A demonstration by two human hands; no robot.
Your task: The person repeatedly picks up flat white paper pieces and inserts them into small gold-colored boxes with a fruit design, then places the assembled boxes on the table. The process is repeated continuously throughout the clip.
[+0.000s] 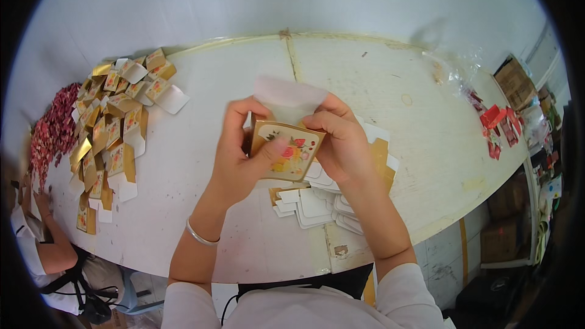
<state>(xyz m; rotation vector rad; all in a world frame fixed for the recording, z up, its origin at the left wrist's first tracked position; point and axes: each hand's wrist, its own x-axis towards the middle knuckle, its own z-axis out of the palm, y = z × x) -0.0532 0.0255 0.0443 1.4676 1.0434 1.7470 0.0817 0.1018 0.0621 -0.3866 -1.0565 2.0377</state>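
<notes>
Between my two hands, above the middle of the table, is a small gold carton [298,167] with a flower and fruit print on its front. Its pale top flap [289,94] stands up, blurred by motion. My left hand [241,152] grips the carton's left side, the thumb lying across the printed front. At the upper right edge, my right hand [344,140] pinches the carton with thumb and fingers near the flap. Under my right forearm lies a stack of flat, unfolded carton blanks [314,207], mostly white side up with some gold showing.
To the left a heap of opened-out gold cartons [116,128] lies beside a pile of dark red small pieces [52,125]. Another person's arm [55,237] reaches in there. Red packets [496,125] and clear plastic [454,70] lie at the right edge; a wall bounds the far side.
</notes>
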